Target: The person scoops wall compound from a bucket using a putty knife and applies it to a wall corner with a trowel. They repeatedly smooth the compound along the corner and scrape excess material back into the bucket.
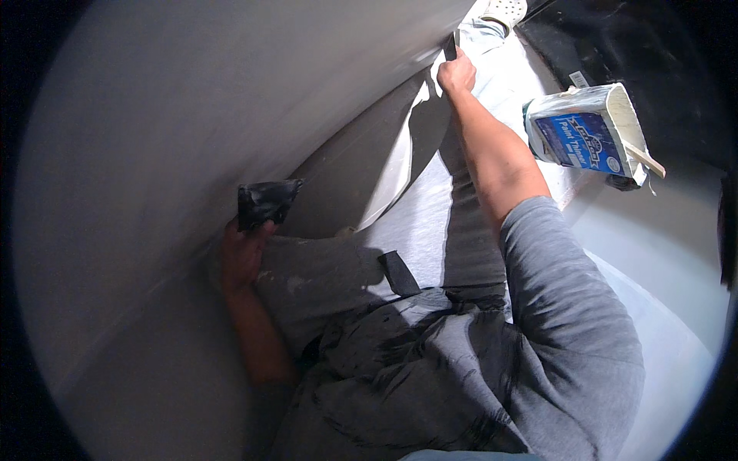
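My left hand [244,257], in shadow on the left, is closed around the lower edge of a black spreader [266,203]. That flat piece stands up above my fingers close to the grey wall [169,138], and its face looks smeared. Farther off at the top, with the arm stretched out, my right hand [459,71] is closed on a dark flat scraper [450,49]. The scraper's far end is at or very near the wall; whether it touches is hard to tell.
To the right of my right arm, a cut-open white plastic jug [575,138] with a blue label lies tilted, a wooden stick [644,159] in its mouth. A white clog [505,11] is at the top. My legs in grey trousers [415,215] lie along the wall.
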Action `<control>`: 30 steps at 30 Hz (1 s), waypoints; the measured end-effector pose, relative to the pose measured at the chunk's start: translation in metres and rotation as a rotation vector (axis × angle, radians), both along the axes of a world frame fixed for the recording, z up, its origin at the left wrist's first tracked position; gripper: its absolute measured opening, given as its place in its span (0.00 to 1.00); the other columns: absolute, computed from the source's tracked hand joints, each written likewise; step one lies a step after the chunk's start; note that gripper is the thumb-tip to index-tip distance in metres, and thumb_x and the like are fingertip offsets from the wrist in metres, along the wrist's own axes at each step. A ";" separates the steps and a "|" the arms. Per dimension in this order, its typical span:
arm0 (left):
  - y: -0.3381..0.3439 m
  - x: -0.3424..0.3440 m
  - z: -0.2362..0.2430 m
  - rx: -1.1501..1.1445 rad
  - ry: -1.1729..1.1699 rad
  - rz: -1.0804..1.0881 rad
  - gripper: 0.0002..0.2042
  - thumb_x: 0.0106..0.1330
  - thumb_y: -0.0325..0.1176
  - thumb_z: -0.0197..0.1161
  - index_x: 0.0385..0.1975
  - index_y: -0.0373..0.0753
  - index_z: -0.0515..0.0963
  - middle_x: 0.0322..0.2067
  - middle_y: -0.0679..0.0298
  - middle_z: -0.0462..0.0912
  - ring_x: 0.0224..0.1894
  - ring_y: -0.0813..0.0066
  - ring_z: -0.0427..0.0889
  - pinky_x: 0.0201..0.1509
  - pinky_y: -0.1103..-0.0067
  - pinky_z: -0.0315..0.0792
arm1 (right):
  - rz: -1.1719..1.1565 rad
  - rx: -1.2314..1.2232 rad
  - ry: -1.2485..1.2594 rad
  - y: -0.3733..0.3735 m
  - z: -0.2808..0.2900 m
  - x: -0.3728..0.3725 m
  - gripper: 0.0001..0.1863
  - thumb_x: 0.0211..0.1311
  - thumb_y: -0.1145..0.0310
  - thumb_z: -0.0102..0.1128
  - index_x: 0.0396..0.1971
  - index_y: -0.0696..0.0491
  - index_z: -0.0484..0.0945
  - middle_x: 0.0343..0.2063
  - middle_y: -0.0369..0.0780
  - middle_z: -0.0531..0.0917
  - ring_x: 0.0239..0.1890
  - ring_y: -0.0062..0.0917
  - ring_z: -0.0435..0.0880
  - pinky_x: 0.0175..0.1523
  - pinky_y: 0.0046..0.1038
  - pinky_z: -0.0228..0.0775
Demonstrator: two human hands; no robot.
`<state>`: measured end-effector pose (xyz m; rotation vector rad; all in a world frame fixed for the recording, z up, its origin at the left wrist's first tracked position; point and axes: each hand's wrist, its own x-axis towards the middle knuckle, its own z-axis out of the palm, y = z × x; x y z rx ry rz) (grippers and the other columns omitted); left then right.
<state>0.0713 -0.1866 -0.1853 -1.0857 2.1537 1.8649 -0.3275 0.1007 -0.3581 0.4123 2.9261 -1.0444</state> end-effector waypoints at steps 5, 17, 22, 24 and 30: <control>-0.013 0.012 -0.021 0.040 -0.060 0.025 0.14 0.64 0.32 0.68 0.47 0.34 0.78 0.38 0.66 0.83 0.39 0.77 0.79 0.46 0.79 0.72 | 0.051 -0.002 -0.049 -0.007 0.000 0.010 0.25 0.56 0.73 0.54 0.57 0.45 0.79 0.44 0.52 0.85 0.51 0.46 0.83 0.56 0.41 0.74; -0.007 0.007 -0.003 -0.111 0.062 -0.092 0.10 0.66 0.30 0.66 0.44 0.34 0.79 0.36 0.68 0.83 0.37 0.81 0.78 0.43 0.82 0.71 | 0.349 -0.109 -0.059 -0.105 0.012 0.169 0.31 0.54 0.77 0.55 0.62 0.52 0.74 0.37 0.56 0.85 0.41 0.48 0.86 0.50 0.43 0.78; -0.014 0.011 -0.008 -0.224 0.162 -0.149 0.10 0.65 0.27 0.65 0.45 0.33 0.78 0.39 0.64 0.83 0.40 0.79 0.80 0.47 0.79 0.73 | 0.468 -0.099 -0.080 -0.153 0.005 0.233 0.34 0.54 0.78 0.55 0.66 0.51 0.69 0.38 0.56 0.84 0.42 0.48 0.85 0.50 0.44 0.78; -0.015 0.012 -0.012 -0.023 0.235 -0.040 0.12 0.65 0.26 0.65 0.47 0.34 0.78 0.41 0.64 0.83 0.42 0.76 0.81 0.49 0.77 0.74 | 0.521 -0.173 -0.149 -0.171 0.012 0.259 0.35 0.55 0.77 0.55 0.67 0.51 0.67 0.38 0.55 0.84 0.43 0.47 0.85 0.51 0.45 0.77; -0.025 0.022 -0.016 0.182 0.410 0.095 0.17 0.65 0.24 0.64 0.54 0.35 0.75 0.45 0.60 0.83 0.47 0.67 0.82 0.51 0.69 0.76 | 0.795 -0.338 -0.139 -0.181 0.041 0.296 0.25 0.57 0.75 0.53 0.57 0.55 0.76 0.38 0.54 0.85 0.39 0.49 0.85 0.49 0.46 0.76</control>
